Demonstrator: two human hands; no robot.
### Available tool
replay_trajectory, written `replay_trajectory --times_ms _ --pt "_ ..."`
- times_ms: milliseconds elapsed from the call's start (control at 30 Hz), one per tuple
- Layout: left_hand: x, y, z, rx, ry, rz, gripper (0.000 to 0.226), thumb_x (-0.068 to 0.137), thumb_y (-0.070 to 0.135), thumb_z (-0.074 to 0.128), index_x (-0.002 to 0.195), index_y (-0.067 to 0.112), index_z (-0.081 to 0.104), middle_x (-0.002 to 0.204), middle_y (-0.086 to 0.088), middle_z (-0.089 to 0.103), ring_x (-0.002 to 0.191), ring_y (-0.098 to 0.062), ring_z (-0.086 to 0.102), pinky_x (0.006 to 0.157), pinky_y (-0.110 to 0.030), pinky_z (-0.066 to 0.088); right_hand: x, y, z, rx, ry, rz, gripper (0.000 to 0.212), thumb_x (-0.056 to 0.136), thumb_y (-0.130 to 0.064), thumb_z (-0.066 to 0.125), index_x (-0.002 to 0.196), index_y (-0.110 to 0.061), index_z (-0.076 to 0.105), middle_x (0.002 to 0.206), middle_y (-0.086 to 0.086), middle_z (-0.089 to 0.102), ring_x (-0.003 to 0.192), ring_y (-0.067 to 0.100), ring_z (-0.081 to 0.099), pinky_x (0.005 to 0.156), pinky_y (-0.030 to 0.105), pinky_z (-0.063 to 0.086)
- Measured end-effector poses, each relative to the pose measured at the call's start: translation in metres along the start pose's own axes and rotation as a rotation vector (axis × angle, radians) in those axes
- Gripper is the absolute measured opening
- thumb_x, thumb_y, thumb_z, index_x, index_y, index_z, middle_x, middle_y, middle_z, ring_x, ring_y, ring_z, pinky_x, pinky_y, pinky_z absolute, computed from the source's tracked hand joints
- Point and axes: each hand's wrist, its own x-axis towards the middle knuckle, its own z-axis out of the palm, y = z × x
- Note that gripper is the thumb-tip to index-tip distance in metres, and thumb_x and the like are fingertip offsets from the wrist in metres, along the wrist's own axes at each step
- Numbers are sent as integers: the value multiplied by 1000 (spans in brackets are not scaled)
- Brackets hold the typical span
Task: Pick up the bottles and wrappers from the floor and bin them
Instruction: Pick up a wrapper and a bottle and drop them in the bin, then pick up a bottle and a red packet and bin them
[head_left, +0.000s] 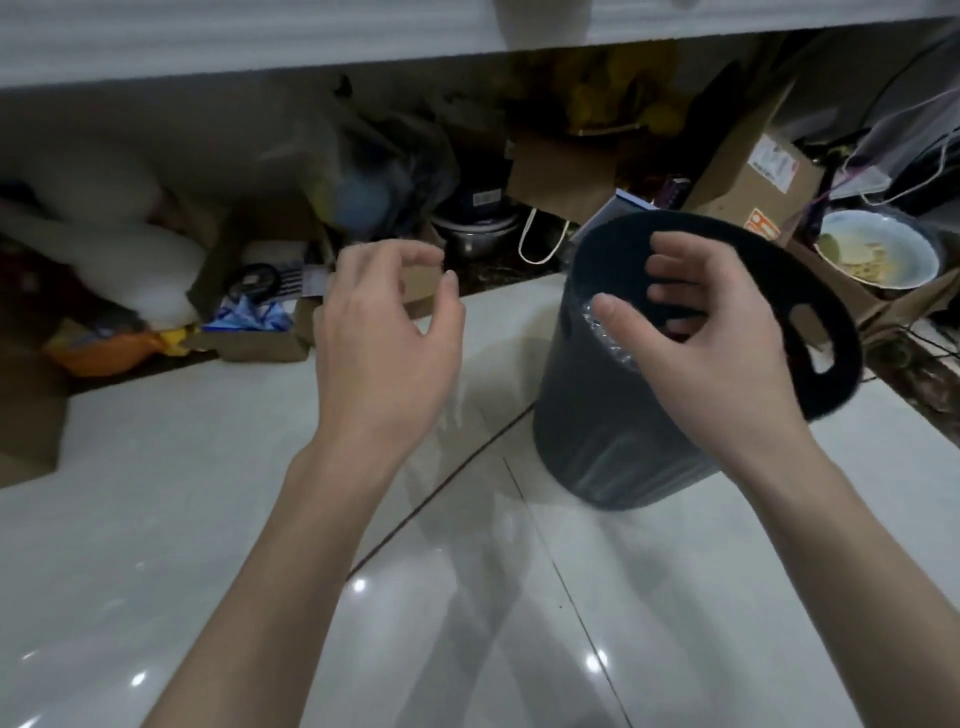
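Glossy pale floor (182, 493) tiles fill the lower frame, with dark joints and spots of reflected light. A white ledge (260, 36) runs along the top; the space under it is dim and packed with clutter.

The bin (597, 415) stands on the floor at right. It is dark, round and smooth-sided, with slot handles cut in its rim. In the picture its long axis leans from the base at lower left to the open mouth at upper right. Whether it is truly tipped, I cannot tell.

Behind it are cardboard boxes (753, 171), a brown paper bag (561, 176) and a bowl (883, 249) with food scraps. An orange wrapper (104, 348) lies far left at the floor's edge.

The left grip (384, 332) hovers over the floor beside the bin, fingers loosely curled, holding nothing. The right grip (722, 332) hangs over the bin's mouth, fingers loose and apart from the thumb, nothing between them.

Crinkled clear plastic (605, 338) glints at the near rim, just under that thumb; contact is unclear.
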Motion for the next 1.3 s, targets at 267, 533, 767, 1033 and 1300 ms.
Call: replay_trajectory --times_ms 267,533,767,1033,1300 --pt "-16 -68 -105 157 240 -85 21 94 33 58 111 23 64 110 8 55 101 -20 60 88 -48 52 -19 -65 107 91 -294 -156 56 89 -36 77 139 -30 52 132 -12 56 117 0 55 90 18 47" --pt "-86 -126 -234 312 515 -335 16 93 33 58 106 28 64 111 4 59 100 -19 59 92 -47 49 -82 -154 221 201 -655 -363 54 87 -35 78 136 -30 55 130 -9 58 115 0 57 91 7 43" --pt "-179 -156 -311 418 691 -613 15 96 32 59 110 29 64 113 14 54 101 -13 58 95 -45 48 -173 -209 297 250 -965 -480 54 88 -39 77 136 -34 52 130 -14 56 113 -1 56 91 19 48" --pt "-286 -162 -362 457 935 -875 17 95 35 59 112 31 62 114 16 53 102 -12 57 91 -47 49 -276 -250 345 299 -1290 -636 47 88 -33 78 129 -35 54 127 -12 58 111 -3 57 88 15 47" --pt "-424 -151 -382 565 1077 -1166 19 96 35 60 113 29 62 115 12 53 107 -15 57 92 -46 50 -407 -258 364 332 -1559 -743 49 86 -28 79 130 -30 57 125 -9 61 108 -3 59 80 5 43"
